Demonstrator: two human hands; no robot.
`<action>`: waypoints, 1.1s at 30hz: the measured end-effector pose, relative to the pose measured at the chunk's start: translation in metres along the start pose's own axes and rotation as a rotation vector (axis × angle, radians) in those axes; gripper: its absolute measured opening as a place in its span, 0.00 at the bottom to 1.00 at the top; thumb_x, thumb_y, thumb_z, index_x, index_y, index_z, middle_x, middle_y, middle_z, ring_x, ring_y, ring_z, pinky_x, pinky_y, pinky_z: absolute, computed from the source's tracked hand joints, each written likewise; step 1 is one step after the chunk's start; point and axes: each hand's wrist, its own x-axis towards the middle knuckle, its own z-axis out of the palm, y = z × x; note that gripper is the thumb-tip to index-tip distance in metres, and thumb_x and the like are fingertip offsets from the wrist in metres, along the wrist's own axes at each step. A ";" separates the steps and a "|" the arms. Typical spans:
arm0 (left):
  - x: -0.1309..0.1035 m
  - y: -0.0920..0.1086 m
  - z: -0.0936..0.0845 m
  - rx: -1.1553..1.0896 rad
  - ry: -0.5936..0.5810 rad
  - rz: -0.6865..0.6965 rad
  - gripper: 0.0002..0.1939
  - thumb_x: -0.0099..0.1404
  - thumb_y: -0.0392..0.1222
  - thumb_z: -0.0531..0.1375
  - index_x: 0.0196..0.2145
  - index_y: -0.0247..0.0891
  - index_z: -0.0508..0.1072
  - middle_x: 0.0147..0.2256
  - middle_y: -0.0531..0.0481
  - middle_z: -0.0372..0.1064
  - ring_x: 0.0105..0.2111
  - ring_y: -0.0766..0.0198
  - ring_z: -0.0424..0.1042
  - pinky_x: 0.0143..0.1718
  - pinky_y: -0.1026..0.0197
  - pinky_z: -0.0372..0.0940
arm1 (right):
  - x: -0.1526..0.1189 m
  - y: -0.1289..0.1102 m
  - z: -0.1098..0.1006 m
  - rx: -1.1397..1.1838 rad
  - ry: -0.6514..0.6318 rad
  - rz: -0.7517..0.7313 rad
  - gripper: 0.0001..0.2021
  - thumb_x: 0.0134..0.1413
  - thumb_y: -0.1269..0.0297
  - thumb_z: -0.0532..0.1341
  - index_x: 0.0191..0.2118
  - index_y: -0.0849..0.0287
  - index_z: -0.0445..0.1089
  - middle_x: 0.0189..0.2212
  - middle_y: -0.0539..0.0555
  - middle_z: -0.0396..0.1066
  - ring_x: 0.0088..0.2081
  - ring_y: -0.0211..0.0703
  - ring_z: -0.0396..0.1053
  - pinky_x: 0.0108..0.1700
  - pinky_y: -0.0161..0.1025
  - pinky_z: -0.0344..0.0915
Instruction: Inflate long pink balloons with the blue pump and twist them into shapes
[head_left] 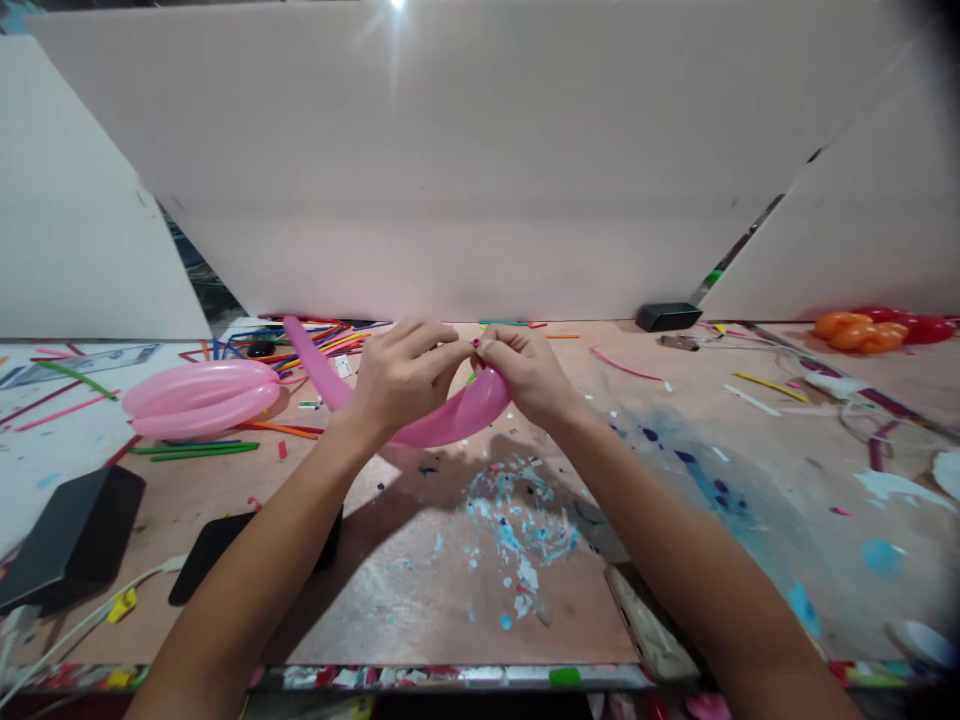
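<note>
Nearest, along the lower edge of the frame, the bench [420, 620] ends in a strip of bright scraps, with a worn phone-like slab [652, 625] at lower right and a dark flat object [210, 555] at lower left. In the middle, the long pink balloon [454, 420] hangs in a curve, its small dark end pinched between the fingertips of the left hand [405, 375] and right hand [529, 370], both closed narrow (whether the left palm also grips the body, I cannot tell). The step in hand looks like knotting or working that end; the next move seems to call for a firm pinch and little squeeze on the inflated part. Farther off, a looped pink balloon [201, 398] lies at left and an orange balloon cluster [862, 333] at far right, before a pale panel [450, 170]
</note>
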 end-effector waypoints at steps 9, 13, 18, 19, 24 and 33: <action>0.009 0.017 -0.003 -0.136 0.096 -0.106 0.08 0.67 0.36 0.57 0.36 0.38 0.77 0.34 0.47 0.75 0.36 0.64 0.72 0.40 0.60 0.67 | -0.001 -0.005 0.006 0.542 -0.045 0.294 0.10 0.44 0.62 0.60 0.19 0.58 0.60 0.16 0.46 0.57 0.19 0.32 0.52 0.25 0.34 0.53; 0.015 0.026 -0.008 -0.193 0.046 -0.253 0.08 0.67 0.34 0.56 0.37 0.36 0.76 0.37 0.46 0.75 0.37 0.64 0.73 0.40 0.61 0.68 | 0.001 -0.005 0.006 0.635 -0.080 0.369 0.10 0.44 0.62 0.59 0.20 0.58 0.58 0.16 0.45 0.55 0.20 0.32 0.52 0.26 0.33 0.56; 0.015 0.032 -0.004 -0.144 0.012 -0.347 0.08 0.68 0.35 0.55 0.38 0.37 0.76 0.38 0.47 0.77 0.38 0.64 0.75 0.41 0.61 0.68 | 0.003 -0.002 0.007 0.584 -0.090 0.332 0.11 0.43 0.61 0.59 0.19 0.57 0.58 0.16 0.46 0.55 0.20 0.33 0.52 0.26 0.34 0.56; 0.014 0.031 -0.002 -0.118 0.008 -0.335 0.09 0.68 0.36 0.55 0.39 0.37 0.76 0.38 0.47 0.77 0.38 0.63 0.75 0.41 0.61 0.68 | 0.003 -0.001 0.007 0.568 -0.082 0.325 0.11 0.43 0.62 0.59 0.18 0.57 0.58 0.16 0.46 0.55 0.20 0.33 0.52 0.25 0.34 0.55; 0.010 0.024 0.003 -0.031 -0.007 -0.270 0.10 0.70 0.37 0.53 0.39 0.35 0.74 0.36 0.45 0.77 0.36 0.63 0.75 0.39 0.61 0.67 | 0.001 0.003 0.009 0.507 -0.078 0.337 0.13 0.41 0.63 0.60 0.14 0.58 0.58 0.13 0.47 0.56 0.17 0.32 0.50 0.21 0.35 0.49; 0.009 0.011 -0.003 -0.073 -0.051 -0.017 0.11 0.68 0.32 0.52 0.35 0.38 0.75 0.33 0.49 0.77 0.36 0.65 0.75 0.40 0.63 0.67 | 0.001 0.009 0.000 0.606 -0.364 0.483 0.13 0.41 0.64 0.60 0.14 0.58 0.57 0.13 0.47 0.56 0.18 0.32 0.53 0.27 0.36 0.58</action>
